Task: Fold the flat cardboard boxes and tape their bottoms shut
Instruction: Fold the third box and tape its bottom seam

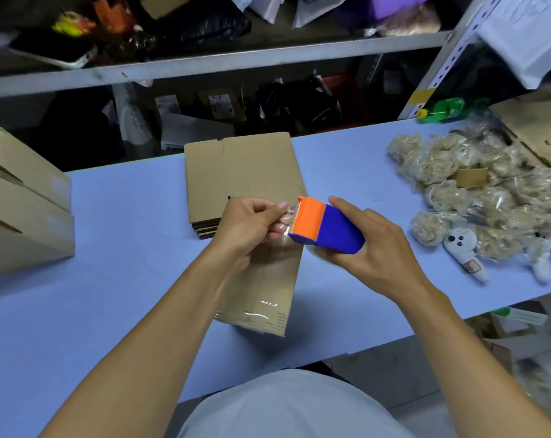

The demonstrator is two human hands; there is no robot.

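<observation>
My right hand (367, 245) grips a blue tape dispenser (329, 227) with an orange cutter end, held above the table. My left hand (250, 224) pinches the clear tape end (288, 216) at the orange cutter. Below both hands stands a folded cardboard box (268, 295) with a strip of clear tape along its top face. Behind it lies a stack of flat cardboard boxes (242, 175) on the blue table (110, 279).
Folded boxes (21, 200) are stacked at the table's left edge. Several plastic bags of beige stuffing (476, 191) and a white plush toy (463, 251) crowd the right side. A green bottle (444, 110) lies at the back right. Metal shelves (204, 63) with goods rise behind.
</observation>
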